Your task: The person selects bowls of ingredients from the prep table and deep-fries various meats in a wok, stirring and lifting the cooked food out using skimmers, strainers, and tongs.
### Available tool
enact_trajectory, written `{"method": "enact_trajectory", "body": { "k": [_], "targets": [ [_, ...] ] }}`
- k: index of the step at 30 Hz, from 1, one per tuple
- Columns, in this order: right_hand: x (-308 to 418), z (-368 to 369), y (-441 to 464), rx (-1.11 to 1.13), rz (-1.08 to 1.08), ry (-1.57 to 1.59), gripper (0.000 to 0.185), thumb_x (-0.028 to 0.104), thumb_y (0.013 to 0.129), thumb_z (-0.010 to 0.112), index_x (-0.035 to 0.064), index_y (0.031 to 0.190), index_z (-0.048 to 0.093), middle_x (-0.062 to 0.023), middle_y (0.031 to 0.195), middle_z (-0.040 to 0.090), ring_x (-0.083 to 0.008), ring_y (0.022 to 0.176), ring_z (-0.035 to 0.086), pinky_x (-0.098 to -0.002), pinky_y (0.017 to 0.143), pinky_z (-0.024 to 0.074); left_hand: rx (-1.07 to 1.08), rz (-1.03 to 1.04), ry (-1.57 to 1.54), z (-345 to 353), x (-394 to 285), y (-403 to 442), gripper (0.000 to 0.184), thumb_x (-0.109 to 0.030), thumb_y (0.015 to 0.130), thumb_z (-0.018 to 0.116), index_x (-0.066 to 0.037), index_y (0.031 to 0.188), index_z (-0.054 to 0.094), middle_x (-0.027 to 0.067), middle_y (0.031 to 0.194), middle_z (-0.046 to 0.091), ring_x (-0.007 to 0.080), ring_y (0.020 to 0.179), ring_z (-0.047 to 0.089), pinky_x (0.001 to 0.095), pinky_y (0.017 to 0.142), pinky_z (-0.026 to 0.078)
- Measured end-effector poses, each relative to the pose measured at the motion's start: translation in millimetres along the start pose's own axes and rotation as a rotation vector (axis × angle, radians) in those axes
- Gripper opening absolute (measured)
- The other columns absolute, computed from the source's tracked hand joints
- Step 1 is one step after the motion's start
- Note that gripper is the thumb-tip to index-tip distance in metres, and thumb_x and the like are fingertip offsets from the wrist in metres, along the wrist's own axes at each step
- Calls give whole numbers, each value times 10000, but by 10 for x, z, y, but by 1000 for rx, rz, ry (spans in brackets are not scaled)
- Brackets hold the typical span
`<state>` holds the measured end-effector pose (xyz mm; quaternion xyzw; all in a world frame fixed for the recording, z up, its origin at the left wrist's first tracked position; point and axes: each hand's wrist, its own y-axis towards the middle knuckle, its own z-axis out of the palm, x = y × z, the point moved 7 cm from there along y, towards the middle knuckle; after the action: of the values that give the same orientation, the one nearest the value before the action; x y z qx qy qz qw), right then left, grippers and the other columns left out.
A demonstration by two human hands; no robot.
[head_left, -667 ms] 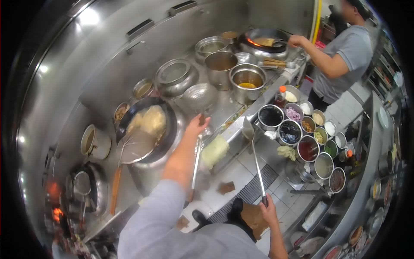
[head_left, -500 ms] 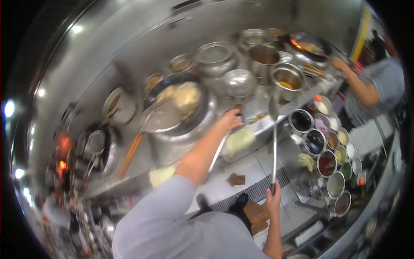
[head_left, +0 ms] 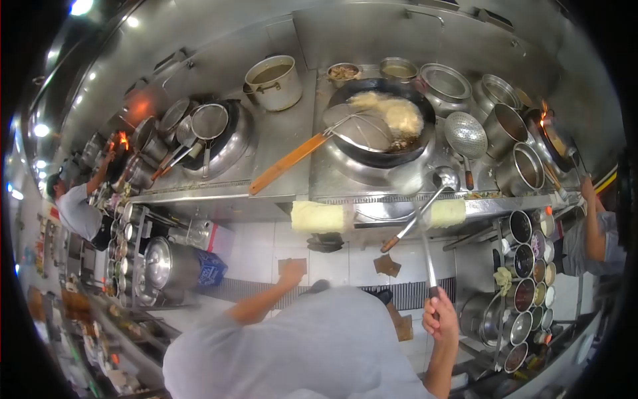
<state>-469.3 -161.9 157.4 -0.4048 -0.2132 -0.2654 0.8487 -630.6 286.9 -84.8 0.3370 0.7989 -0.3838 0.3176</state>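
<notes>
Steel worktop (head_left: 282, 143), upper centre | pale food (head_left: 402, 116) in wok (head_left: 382, 84) | gripping long-handled utensil (head_left: 430, 266) in right hand (head_left: 443, 318) | can't tell finger spread of left hand (head_left: 290, 274) | best held far back, away from heat

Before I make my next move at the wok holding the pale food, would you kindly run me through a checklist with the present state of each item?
1. Right hand gripping the long-handled utensil: ok.
2. Left hand free of tools: ok, none seen in it.
3. Wok opening free of tools: not ok, the wire strainer lies over part of it.
4. Ladle handle kept within the counter: not ok, it juts out past the front edge.
5. Utensil's head clean: cannot tell, it is blurred.
6. Flame under this wok: cannot tell, hidden from view.
</notes>
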Motion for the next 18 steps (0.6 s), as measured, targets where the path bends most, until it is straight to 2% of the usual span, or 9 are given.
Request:
{"method": "enact_trajectory", "body": {
  "k": [4, 7, 8, 11, 12, 13, 15, 16, 18],
  "targets": [
    [-699, 637, 272, 54, 99, -208, 516, 116, 938, 495, 118, 1415, 300, -7, 675, 422, -65, 386, 328, -230, 318, 282, 126, -151, -117, -381, 1563, -238, 233, -241, 876, 573, -17, 913, 621, 72, 665, 621, 179, 525, 606, 312, 457, 502],
    [-1122, 1197, 906, 52, -90, -589, 492, 103, 927, 521, 69, 1387, 350, 20, 602, 413, -64, 388, 327, -247, 327, 264, 433, 181, 611, -395, 2934, -53, 298, -252, 890, 519, -47, 690, 606, 112, 619, 607, 196, 447, 574, 352, 428, 489],
    [-1302, 1219, 1242, 7, -157, -751, 500, 104, 926, 527, 63, 1390, 345, -1, 607, 438, -70, 386, 340, -252, 335, 279, 499, 330, 867, -455, 2955, -34, 355, -255, 894, 501, -58, 616, 601, 125, 603, 603, 201, 421, 563, 366, 418, 484],
    [-1700, 1543, 2167, 88, -218, -575, 548, 234, 931, 564, 36, 1391, 342, -37, 682, 482, -106, 433, 439, -251, 377, 378, 383, 477, 228, -618, 2549, 6, 265, -217, 872, 520, -51, 676, 584, 106, 572, 582, 195, 411, 550, 350, 384, 458],
    [-1734, 1669, 2336, 15, -199, -619, 587, 286, 920, 579, 30, 1391, 339, -66, 726, 509, -146, 535, 505, -280, 455, 435, 104, 58, 44, -657, 2717, 159, 177, -188, 852, 523, -41, 760, 557, 88, 546, 559, 188, 399, 539, 322, 370, 443],
    [-1766, 1765, 2483, -48, -176, -664, 630, 338, 908, 594, 24, 1390, 337, -95, 769, 535, -186, 637, 571, -310, 534, 492, 224, 225, 117, -583, 2615, 338, 152, -164, 846, 522, -37, 926, 549, 75, 558, 530, 176, 393, 519, 304, 359, 437],
    [-1749, 1796, 2748, -306, -1011, -1467, 636, 336, 865, 630, 35, 1368, 385, -190, 906, 579, -313, 936, 578, -404, 798, 495, 256, -139, -175, -733, 1911, 271, 231, -146, 841, 526, -74, 1061, 536, 54, 713, 542, 147, 557, 555, 300, 450, 486],
    [-1725, 1870, 2697, -285, -937, -1478, 607, 307, 847, 635, 41, 1349, 418, -215, 976, 580, -352, 1008, 541, -428, 874, 447, 275, -290, -314, -771, 1537, 202, 263, -131, 840, 520, -91, 1100, 529, 45, 776, 545, 142, 623, 565, 300, 483, 499],
    [-1453, 2091, 2245, -209, -886, -1479, 518, 245, 799, 642, 52, 1266, 524, -228, 1095, 582, -403, 1041, 513, -468, 932, 412, 341, 191, -164, -672, 1418, 456, 258, -120, 846, 515, -100, 1103, 530, 40, 812, 547, 147, 661, 567, 302, 523, 509]
  ]
}}
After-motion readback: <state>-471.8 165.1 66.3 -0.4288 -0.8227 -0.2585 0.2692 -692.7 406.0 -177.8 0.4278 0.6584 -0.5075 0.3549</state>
